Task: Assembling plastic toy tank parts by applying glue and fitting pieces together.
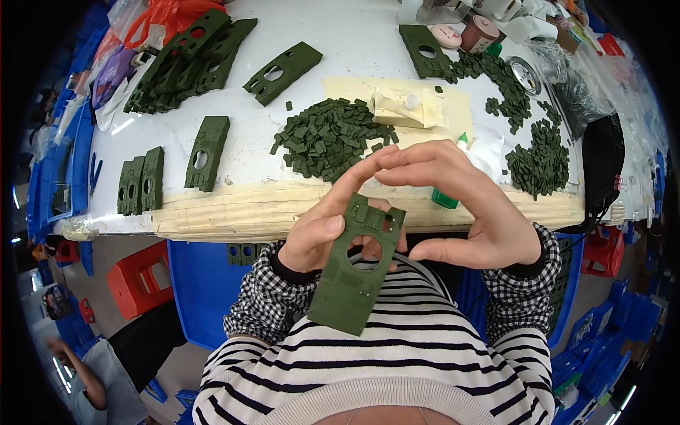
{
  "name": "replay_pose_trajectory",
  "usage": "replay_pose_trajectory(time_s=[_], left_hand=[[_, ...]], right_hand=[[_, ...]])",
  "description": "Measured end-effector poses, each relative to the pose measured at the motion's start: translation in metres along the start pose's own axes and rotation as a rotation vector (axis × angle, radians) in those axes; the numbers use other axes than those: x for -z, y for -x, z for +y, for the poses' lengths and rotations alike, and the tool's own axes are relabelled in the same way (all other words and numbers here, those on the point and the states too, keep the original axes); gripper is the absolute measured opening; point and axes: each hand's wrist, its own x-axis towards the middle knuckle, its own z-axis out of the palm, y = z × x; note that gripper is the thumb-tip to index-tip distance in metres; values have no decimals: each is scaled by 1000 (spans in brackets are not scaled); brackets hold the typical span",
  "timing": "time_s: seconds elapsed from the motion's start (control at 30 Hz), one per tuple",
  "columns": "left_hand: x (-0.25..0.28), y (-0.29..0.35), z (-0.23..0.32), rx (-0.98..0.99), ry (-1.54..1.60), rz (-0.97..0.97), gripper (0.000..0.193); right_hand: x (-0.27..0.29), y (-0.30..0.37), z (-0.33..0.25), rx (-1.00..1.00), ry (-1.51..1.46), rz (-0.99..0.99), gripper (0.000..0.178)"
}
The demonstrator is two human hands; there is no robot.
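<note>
1. The left hand (312, 237) is pinching one green plate (346, 294) between thumb and fingers, at the lower middle of the frame, the plate tilting.
2. The right hand (478, 202) is arching open, thumb apart from its fingers; whether its fingertips are touching the left hand, I cannot tell.
3. A green bottle (445, 198) is showing partly behind the right hand; a cream box (407, 106) is sitting at upper middle.
4. A tan padded edge (212, 209) is running across mid-frame; white tabletop (251, 134) is showing left of the central heap (326, 138).
5. Six other plates are lying separately: three at left (140, 182), one beside them (207, 154), one upper middle (283, 72), one upper right (414, 58).
6. The upper-left stack (188, 67) is overlapping beyond counting.
7. Two more tile heaps are spreading at right (540, 159).
</note>
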Motion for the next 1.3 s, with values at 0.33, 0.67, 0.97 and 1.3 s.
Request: replay_pose_trajectory(time_s=[0.33,0.67,0.97,1.3], left_hand=[[-15,-4,-9,108,38,22,88],[-2,-8,-35,-285,-295,50,80],[-12,-5,-26,-273,-399,283,83],[-3,0,-24,-373,-275,259,76]], right_hand=[[-2,10,3,12,7,7,60],[-11,46,2,-80,220,349,55],[58,97,36,-461,683,441,13],[62,89,41,-444,780,258,6]])
